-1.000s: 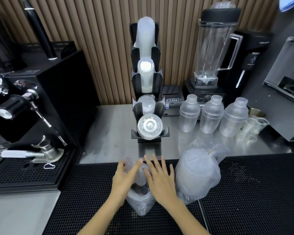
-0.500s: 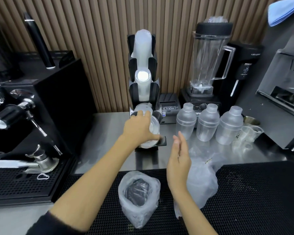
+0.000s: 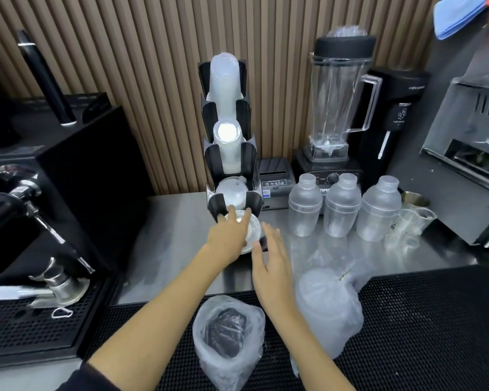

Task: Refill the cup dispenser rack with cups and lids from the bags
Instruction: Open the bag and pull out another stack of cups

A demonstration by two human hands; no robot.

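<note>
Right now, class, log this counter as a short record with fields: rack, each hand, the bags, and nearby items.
rack: black cup dispenser rack, upright against the slatted wall, cup stacks in its upper slots
left hand: left hand presses the lids in the bottom slot, fingers straight
right hand: right hand open, beside the rack, holding nothing
bags: lid bag and cup bag on the black mat
nearby: three shakers, blender

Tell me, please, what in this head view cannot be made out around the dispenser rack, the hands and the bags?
- Bottom slot of the dispenser rack: the left hand covers most of the lids, so its grip and the stack's depth are hidden.
- Lid count in the front bag: the crumpled plastic blurs it.
- Contents of the right bag: only hazy clear shapes; the right hand and forearm cover its left edge.
- Blue cloth: cut by the top edge.
</note>
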